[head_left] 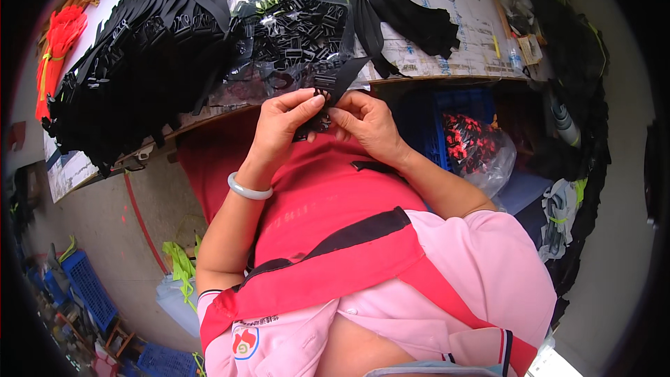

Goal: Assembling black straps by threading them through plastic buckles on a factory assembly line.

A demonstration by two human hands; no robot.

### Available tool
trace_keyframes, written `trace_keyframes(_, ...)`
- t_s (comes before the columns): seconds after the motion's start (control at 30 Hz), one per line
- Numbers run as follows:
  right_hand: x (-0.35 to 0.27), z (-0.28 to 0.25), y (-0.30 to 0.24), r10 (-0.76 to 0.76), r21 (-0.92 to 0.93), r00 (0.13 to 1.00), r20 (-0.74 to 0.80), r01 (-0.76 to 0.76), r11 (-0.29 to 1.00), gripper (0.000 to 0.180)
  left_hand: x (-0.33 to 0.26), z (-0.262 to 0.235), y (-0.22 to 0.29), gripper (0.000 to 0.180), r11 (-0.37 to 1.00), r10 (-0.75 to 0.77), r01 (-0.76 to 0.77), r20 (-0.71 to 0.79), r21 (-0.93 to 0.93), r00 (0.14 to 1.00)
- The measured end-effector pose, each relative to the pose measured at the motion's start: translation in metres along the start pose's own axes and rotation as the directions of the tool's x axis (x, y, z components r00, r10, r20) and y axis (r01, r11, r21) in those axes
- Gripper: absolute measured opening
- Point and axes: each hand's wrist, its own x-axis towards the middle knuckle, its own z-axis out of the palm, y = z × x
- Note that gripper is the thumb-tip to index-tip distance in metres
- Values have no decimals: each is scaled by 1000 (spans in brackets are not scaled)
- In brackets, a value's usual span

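Close to the table's front edge, my left hand (285, 119) pinches a black plastic buckle (324, 82) between thumb and fingers. Beside it, my right hand (371, 126) is closed on a black webbing strap (347, 75), whose free end sticks up to the right past the buckle. The fingers of both hands nearly meet. More black parts show under the left thumb, but my fingers partly hide them. Just beyond the hands lies an opened clear plastic bag (241, 45) full of loose black buckles (300, 31).
Black straps with buckles (150, 49) are heaped on the table's left, hanging over its edge. Cut black webbing (412, 14) lies to the right on the tabletop (460, 0). A red bundle (61, 49) sits far left. Below right are a blue crate (464, 101) and a bag of red-and-black pieces (474, 143).
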Motion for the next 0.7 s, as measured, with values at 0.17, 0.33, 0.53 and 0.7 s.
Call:
trace_keyframes(0.17, 19, -5, 6, 116, 107, 990, 85, -125, 986, 32, -22, -25, -9, 15, 973, 98, -81, -65, 217, 993)
trace_keyframes(0.33, 55, -22, -16, 100, 272, 984, 146, -137, 952, 27, -46, -51, -30, 17, 849, 179, -127, -54, 513, 982)
trace_keyframes(0.53, 89, -87, -114, -279, 239, 948, -151, 309, 921, 31, -77, -111, -55, 18, 709, 297, -123, -136, 695, 945)
trace_keyframes(0.7, 55, -10, -102, -60, -149, 990, 126, 78, 986, 22, -86, -75, -2, 20, 980, 189, -125, -503, 158, 843)
